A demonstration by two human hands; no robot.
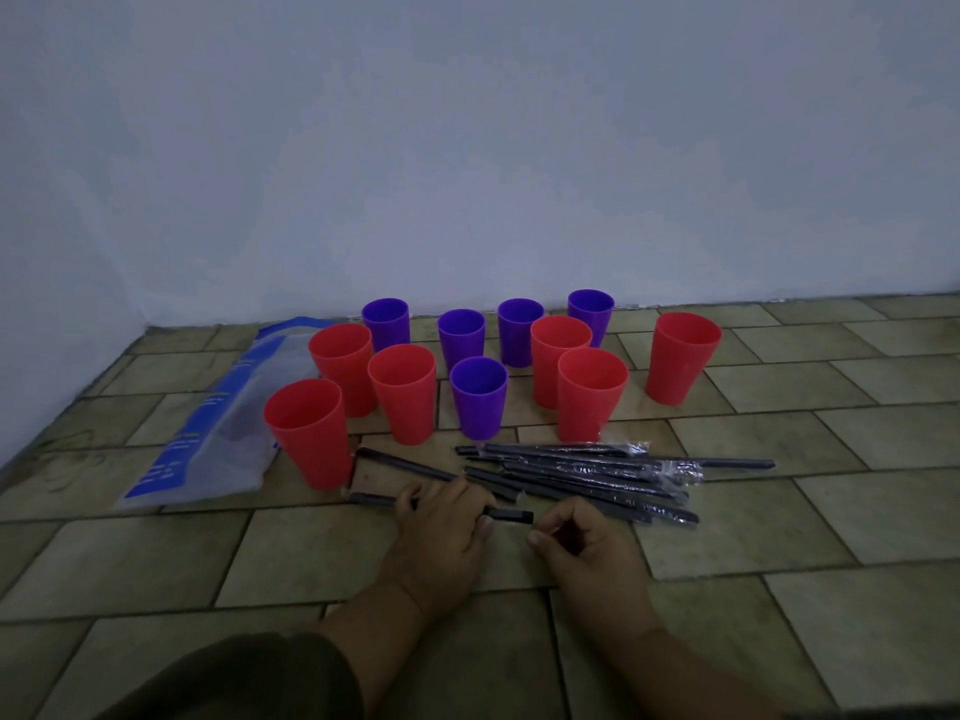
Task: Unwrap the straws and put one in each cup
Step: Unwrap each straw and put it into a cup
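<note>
Several red cups (401, 392) and several purple cups (478, 397) stand upright on the tiled floor near the wall, all without straws. A pile of dark straws in clear wrappers (587, 475) lies in front of them. My left hand (441, 532) grips one dark straw (511, 514) lying flat, its right end sticking out past my fingers. My right hand (582, 543) hovers just right of that end with thumb and forefinger pinched close, touching nothing that I can see. Another straw (405, 465) lies slanted behind my left hand.
A clear plastic bag with blue print (208, 428) lies flat to the left of the cups. A pale wall (467, 148) rises right behind the cups. Tiled floor (831, 511) stretches to the right and toward me.
</note>
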